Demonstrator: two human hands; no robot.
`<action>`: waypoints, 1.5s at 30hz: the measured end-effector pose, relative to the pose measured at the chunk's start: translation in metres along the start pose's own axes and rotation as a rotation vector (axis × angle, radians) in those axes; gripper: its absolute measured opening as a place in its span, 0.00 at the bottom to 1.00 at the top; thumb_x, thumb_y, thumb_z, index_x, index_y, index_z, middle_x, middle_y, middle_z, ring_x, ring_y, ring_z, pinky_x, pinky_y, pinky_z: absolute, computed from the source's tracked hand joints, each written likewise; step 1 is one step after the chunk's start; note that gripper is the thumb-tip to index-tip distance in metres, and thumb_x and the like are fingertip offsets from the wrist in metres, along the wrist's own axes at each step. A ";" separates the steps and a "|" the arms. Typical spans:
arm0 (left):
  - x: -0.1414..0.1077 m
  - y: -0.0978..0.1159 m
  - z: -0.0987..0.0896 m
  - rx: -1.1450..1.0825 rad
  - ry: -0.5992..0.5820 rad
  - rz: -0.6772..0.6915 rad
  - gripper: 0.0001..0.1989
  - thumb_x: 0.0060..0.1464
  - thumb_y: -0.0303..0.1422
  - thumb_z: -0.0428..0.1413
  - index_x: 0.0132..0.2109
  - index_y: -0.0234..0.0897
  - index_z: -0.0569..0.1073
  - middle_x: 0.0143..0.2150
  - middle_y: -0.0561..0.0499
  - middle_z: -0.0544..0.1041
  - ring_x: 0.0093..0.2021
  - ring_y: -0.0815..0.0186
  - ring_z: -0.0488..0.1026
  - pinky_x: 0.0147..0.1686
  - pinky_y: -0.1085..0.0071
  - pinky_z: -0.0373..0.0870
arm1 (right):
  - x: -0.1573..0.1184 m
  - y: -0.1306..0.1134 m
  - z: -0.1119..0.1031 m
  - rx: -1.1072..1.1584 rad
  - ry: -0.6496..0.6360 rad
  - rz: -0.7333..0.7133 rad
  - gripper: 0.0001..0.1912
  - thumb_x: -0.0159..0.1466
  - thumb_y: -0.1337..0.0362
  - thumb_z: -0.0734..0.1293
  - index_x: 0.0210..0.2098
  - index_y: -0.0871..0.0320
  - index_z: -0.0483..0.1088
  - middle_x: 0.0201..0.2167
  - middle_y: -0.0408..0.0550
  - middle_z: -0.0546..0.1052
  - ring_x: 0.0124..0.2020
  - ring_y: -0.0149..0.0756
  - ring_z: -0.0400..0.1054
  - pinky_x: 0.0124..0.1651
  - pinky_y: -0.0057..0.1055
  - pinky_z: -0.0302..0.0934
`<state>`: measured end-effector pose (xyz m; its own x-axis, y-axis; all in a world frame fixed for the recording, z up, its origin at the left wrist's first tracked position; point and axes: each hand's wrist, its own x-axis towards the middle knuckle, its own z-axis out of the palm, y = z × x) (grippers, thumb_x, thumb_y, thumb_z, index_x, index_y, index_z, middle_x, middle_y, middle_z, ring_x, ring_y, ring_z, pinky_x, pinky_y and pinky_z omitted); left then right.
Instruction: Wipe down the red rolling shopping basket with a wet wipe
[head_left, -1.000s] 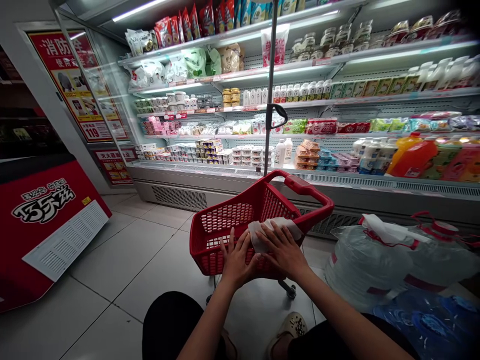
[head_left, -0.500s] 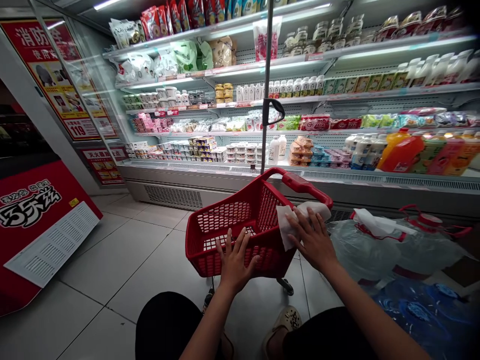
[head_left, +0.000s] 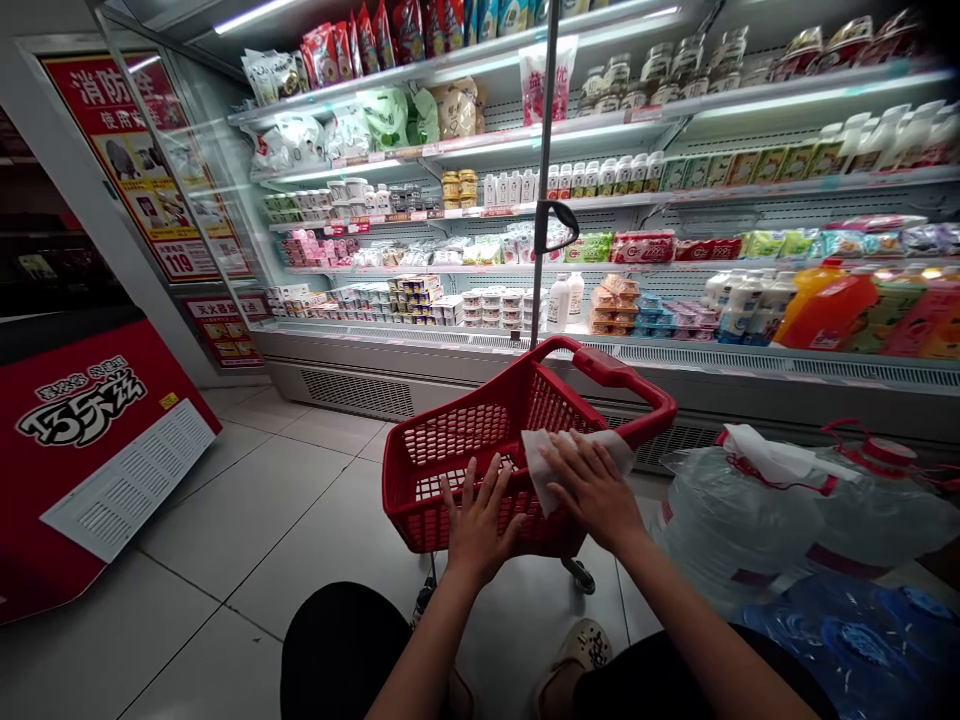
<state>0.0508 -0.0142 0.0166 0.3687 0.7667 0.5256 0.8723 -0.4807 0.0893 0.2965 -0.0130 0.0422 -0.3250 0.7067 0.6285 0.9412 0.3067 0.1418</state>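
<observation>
A small red shopping cart (head_left: 420, 525) with a mesh basket stands in front of my knees, its handle (head_left: 615, 372) toward the right. My left hand (head_left: 478, 522) lies on the near rim of the basket, fingers spread and holding nothing. With fingers nearly flat, my right hand (head_left: 600, 492) presses a white cloth (head_left: 537, 462), perhaps a paper wipe, on the cart's side near the handle end. Part of the cloth is hidden beneath the fingers. Inside the basket only the mesh floor shows.
A lit refrigerated display (head_left: 360, 390) with packed shelves and a glass door handle (head_left: 559, 226) runs behind the cart. Large wrapped water bottles (head_left: 742, 510) and blue-capped bottles (head_left: 855, 640) stand close by my right arm. On the left is a red freezer (head_left: 172, 440).
My right hand has slid left along the cart's side, taking the white cloth away from the handle end. My left hand stays on the rim. The view has turned slightly left.
</observation>
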 end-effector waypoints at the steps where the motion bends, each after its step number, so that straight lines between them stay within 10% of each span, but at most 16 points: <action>1: 0.000 0.000 -0.001 0.001 -0.004 0.003 0.37 0.69 0.48 0.50 0.78 0.54 0.44 0.78 0.52 0.54 0.79 0.48 0.37 0.71 0.32 0.21 | 0.000 0.012 -0.003 -0.003 0.021 0.032 0.34 0.75 0.57 0.58 0.78 0.44 0.45 0.77 0.40 0.54 0.78 0.47 0.40 0.76 0.52 0.37; 7: 0.000 0.003 -0.001 -0.003 0.010 0.017 0.37 0.70 0.48 0.49 0.78 0.53 0.43 0.79 0.53 0.52 0.79 0.49 0.38 0.71 0.32 0.19 | 0.003 0.052 -0.012 -0.002 0.153 0.239 0.29 0.75 0.53 0.59 0.74 0.48 0.58 0.72 0.47 0.64 0.77 0.53 0.42 0.76 0.59 0.37; 18: -0.003 -0.001 0.006 0.041 0.010 0.019 0.38 0.69 0.50 0.49 0.78 0.49 0.45 0.78 0.50 0.54 0.79 0.49 0.38 0.71 0.35 0.19 | 0.005 -0.057 0.019 0.058 -0.002 -0.043 0.33 0.76 0.60 0.57 0.78 0.50 0.45 0.77 0.43 0.54 0.77 0.45 0.43 0.77 0.49 0.35; 29: -0.001 0.001 0.002 0.075 0.042 0.045 0.37 0.71 0.50 0.47 0.78 0.49 0.43 0.79 0.53 0.52 0.80 0.52 0.36 0.71 0.36 0.17 | 0.006 0.067 -0.014 -0.050 0.112 0.205 0.31 0.76 0.52 0.57 0.76 0.47 0.52 0.74 0.44 0.60 0.77 0.50 0.45 0.77 0.57 0.33; 39: -0.005 0.000 0.006 0.077 0.022 0.041 0.40 0.68 0.50 0.51 0.79 0.46 0.45 0.78 0.48 0.56 0.79 0.47 0.38 0.72 0.33 0.24 | 0.007 -0.045 0.024 0.033 -0.004 -0.029 0.41 0.73 0.49 0.61 0.78 0.48 0.41 0.78 0.45 0.50 0.78 0.52 0.37 0.76 0.58 0.34; 45: -0.008 -0.001 0.004 0.087 0.025 0.052 0.41 0.68 0.49 0.51 0.79 0.45 0.44 0.78 0.46 0.55 0.79 0.47 0.38 0.71 0.33 0.24 | 0.007 -0.052 0.023 0.033 -0.001 -0.066 0.40 0.75 0.47 0.59 0.78 0.49 0.38 0.78 0.44 0.48 0.78 0.52 0.38 0.76 0.58 0.33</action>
<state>0.0487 -0.0183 0.0087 0.4073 0.7301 0.5487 0.8770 -0.4803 -0.0119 0.2432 -0.0096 0.0220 -0.3859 0.6851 0.6179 0.9143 0.3734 0.1569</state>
